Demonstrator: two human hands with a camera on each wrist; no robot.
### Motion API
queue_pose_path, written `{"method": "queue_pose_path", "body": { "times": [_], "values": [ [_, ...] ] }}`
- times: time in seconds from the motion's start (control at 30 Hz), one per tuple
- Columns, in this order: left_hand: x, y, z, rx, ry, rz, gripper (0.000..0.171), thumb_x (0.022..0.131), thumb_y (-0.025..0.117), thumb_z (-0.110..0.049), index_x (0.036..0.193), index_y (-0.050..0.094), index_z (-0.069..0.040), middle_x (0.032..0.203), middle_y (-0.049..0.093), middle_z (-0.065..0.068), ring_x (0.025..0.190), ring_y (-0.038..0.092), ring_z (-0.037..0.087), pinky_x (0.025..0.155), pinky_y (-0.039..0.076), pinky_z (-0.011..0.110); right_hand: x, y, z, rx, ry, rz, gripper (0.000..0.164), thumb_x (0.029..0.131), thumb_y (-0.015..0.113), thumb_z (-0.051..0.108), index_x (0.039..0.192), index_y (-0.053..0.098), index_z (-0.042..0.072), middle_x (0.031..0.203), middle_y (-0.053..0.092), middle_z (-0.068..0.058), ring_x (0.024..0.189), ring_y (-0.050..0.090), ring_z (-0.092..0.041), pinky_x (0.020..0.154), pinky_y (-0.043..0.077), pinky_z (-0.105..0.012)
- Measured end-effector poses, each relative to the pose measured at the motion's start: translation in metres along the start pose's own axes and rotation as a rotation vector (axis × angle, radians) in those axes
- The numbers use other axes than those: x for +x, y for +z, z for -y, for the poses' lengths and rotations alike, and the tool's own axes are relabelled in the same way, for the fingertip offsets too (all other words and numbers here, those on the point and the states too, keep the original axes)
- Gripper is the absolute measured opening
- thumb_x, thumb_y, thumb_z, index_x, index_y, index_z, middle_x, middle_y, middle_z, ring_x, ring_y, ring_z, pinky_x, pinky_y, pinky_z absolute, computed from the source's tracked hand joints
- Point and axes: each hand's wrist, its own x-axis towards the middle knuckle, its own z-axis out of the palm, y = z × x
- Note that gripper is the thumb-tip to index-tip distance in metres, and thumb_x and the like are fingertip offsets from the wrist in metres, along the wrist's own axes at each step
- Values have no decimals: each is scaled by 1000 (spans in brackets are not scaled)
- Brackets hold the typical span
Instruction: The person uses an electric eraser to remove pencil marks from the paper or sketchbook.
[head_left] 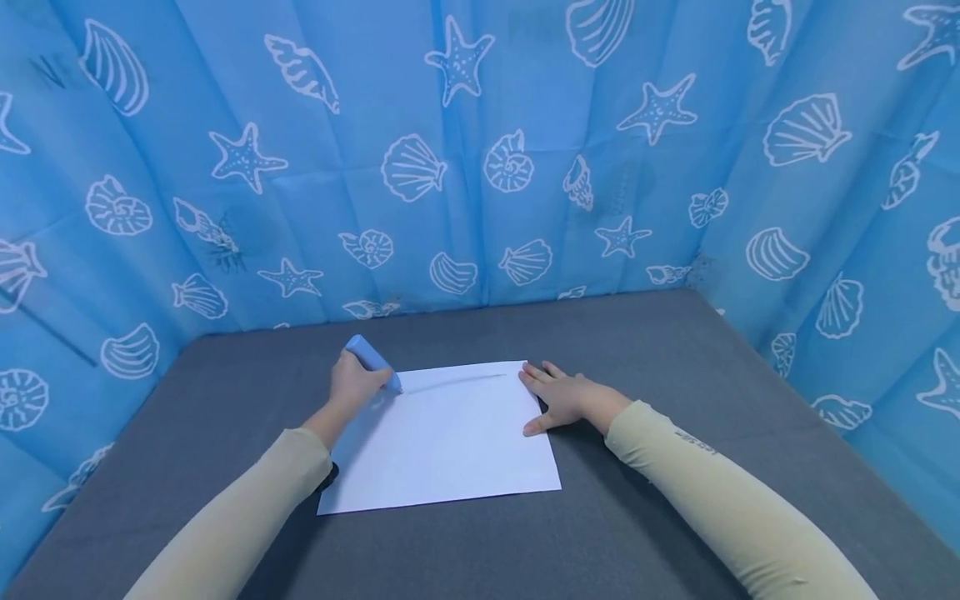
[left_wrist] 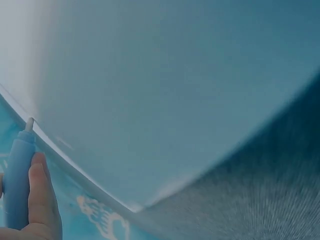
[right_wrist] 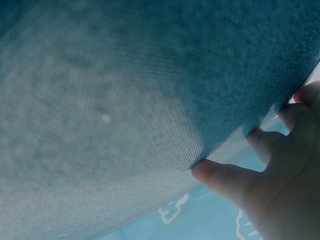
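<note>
A thick blue pen-shaped tool (head_left: 369, 355) is gripped in my left hand (head_left: 351, 385), near the far left corner of a white sheet of paper (head_left: 450, 454). Its narrow pale tip (left_wrist: 30, 124) points down at the sheet, at the left end of a thin grey line (head_left: 457, 382) that runs along the far edge. My right hand (head_left: 564, 398) rests with fingers spread over the right edge of the sheet, near its far corner. In the right wrist view, straight fingers (right_wrist: 225, 177) press down by the grey cloth.
The sheet lies on a grey cloth-covered table (head_left: 465, 554). Blue curtains (head_left: 480, 208) with white shells and starfish hang behind it and at both sides. A dark band (head_left: 328, 477) shows at the left sleeve.
</note>
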Motion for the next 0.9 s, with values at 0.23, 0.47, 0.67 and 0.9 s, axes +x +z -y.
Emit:
{"method": "queue_pose_path", "body": {
  "times": [0.23,0.47,0.67,0.9],
  "values": [
    [0,-1,-1,1,5,-2,68,89,63,-11,140,24,12,128,46,32,115,53,43,95,48,50,1,1,0,-7,-8,2,106,82,62,65,157,10,11,163,3,-7,147,-1,-36,108,15,-70],
    [-1,-2,0,16,24,10,68,88,64,-12,139,26,13,125,48,33,112,54,43,93,49,50,0,0,1,-2,3,6,106,82,63,64,157,10,10,163,3,-7,147,-1,-35,108,15,-69],
    [-2,-1,-1,21,37,6,66,88,63,-12,138,27,13,125,48,32,114,53,43,95,48,51,1,0,1,-10,4,11,106,82,62,65,157,10,11,163,3,-7,147,0,-35,108,15,-69],
    [0,-1,0,6,36,9,67,88,63,-12,139,26,14,125,48,33,114,53,44,95,47,51,0,-1,1,-14,6,9,105,82,61,65,157,10,11,163,3,-7,147,-1,-35,109,15,-68]
  ]
}}
